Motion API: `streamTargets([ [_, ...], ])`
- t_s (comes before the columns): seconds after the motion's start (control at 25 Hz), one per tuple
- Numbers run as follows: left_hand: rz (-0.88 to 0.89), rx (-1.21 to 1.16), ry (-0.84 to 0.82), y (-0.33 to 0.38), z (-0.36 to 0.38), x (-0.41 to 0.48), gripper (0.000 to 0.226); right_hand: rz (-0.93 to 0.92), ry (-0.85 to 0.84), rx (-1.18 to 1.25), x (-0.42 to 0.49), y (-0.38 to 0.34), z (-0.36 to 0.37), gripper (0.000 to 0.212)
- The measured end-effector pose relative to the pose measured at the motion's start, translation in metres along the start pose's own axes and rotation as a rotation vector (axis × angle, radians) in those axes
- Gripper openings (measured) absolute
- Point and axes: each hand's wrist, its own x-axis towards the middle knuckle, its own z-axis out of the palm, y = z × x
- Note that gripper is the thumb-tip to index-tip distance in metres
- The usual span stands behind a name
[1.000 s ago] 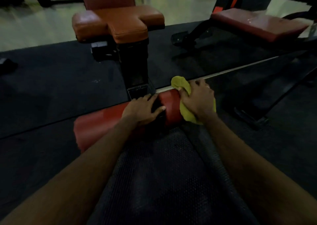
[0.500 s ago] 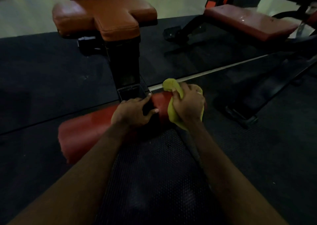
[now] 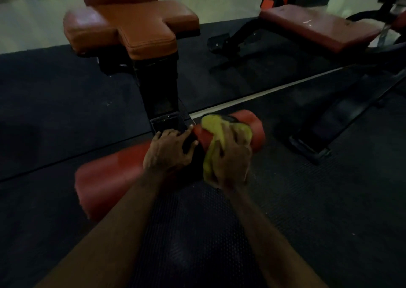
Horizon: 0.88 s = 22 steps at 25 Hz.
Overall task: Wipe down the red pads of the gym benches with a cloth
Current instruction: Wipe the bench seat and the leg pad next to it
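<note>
The right hand (image 3: 234,156) grips a yellow cloth (image 3: 212,131), its fingers curled over the bunched fabric and pressing it down onto the right roller pad (image 3: 257,129). The cloth is crumpled, with one fold standing up past the fingertips and another edge hanging out below the heel of the hand. The left hand (image 3: 170,149) lies just beside it, fingers spread and fairly straight, resting flat on the black centre piece (image 3: 193,143) that joins the two rollers and holding nothing.

The right roller pad is a short red cylinder with a smooth, slightly glossy skin; only its outer end shows beyond the cloth. The left roller pad (image 3: 109,178) is the same red and longer in view, blurred at its near edge, and the left forearm crosses its inner end. Both rollers lie low, just above a textured black surface (image 3: 197,232) that runs back toward the person.

Behind the rollers a black post (image 3: 161,90) rises to a T-shaped seat pad (image 3: 136,26), orange-brown with stitched seams and a dull sheen. Well apart to the right stands a flat bench pad (image 3: 314,28), darker red, with small pale marks on its top. A dark floor mat (image 3: 55,112) surrounds the frames, and pale floor (image 3: 28,24) shows beyond it.
</note>
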Motion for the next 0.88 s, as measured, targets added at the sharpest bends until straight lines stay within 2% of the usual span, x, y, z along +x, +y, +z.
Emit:
streamTargets([
  [0.12,-0.021,-0.029,0.005,-0.001,-0.001,-0.002,0.07,-0.179,-0.05,-0.034,-0.008,0.025,0.001,0.059],
  [0.16,-0.012,-0.026,0.019,-0.001,0.0,-0.002,0.069,-0.144,-0.022,-0.037,0.007,0.038,0.001,0.057],
  [0.28,0.013,-0.043,0.006,0.001,0.001,-0.001,0.065,0.151,0.136,0.069,0.04,0.049,0.001,0.043],
  [0.36,0.013,-0.05,-0.028,0.002,-0.001,0.0,0.067,0.252,0.165,0.117,0.022,0.032,0.01,0.048],
  [0.44,0.004,-0.041,-0.042,0.002,-0.003,0.0,0.07,0.098,0.084,0.117,-0.015,0.019,0.015,0.054],
  [0.52,-0.001,-0.029,-0.056,0.001,-0.001,-0.001,0.071,-0.089,0.012,0.079,-0.02,0.041,0.012,0.056],
  [0.56,-0.008,-0.026,-0.062,0.001,-0.001,-0.001,0.071,-0.079,0.033,0.068,-0.009,0.055,0.009,0.056],
  [0.68,-0.023,-0.038,-0.072,0.0,0.001,0.002,0.07,0.3,0.173,0.235,0.033,0.072,0.009,0.056],
  [0.76,-0.009,-0.02,-0.054,0.001,0.002,0.001,0.068,0.468,0.243,0.303,0.029,0.053,0.017,0.06],
  [0.8,-0.001,0.008,-0.041,0.002,0.001,0.001,0.066,0.48,0.259,0.311,0.014,0.04,0.022,0.06],
  [0.88,-0.001,0.065,-0.028,0.003,0.002,0.0,0.061,0.38,0.238,0.315,-0.023,0.015,0.031,0.058],
])
